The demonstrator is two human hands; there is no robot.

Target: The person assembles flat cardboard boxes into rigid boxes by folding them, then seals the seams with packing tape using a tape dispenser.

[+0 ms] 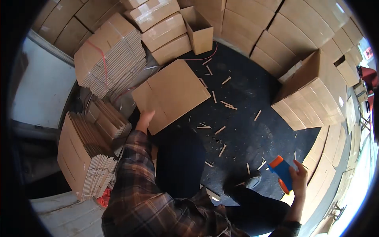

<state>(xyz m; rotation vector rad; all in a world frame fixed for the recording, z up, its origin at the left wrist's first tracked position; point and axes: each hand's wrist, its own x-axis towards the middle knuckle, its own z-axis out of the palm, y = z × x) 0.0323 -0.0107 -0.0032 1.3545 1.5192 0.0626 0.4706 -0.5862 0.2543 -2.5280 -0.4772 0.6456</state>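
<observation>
My left hand (146,119) grips the near left edge of a flattened cardboard box (171,93), thumb lying on top of the panel and the other fingers hidden beneath. The box slants over the dark floor, its far side close to a strapped stack of flat cartons. Out to the right, my right hand (300,178) is closed around a blue and orange tape dispenser (282,172), held above the floor near my shoe, well apart from the box.
Bundled flat cartons (112,55) and another bundle (85,154) stand on the left. Closed boxes (166,33) are stacked behind. An open carton (312,93) is at right. Cardboard strips (226,80) litter the black floor (244,130).
</observation>
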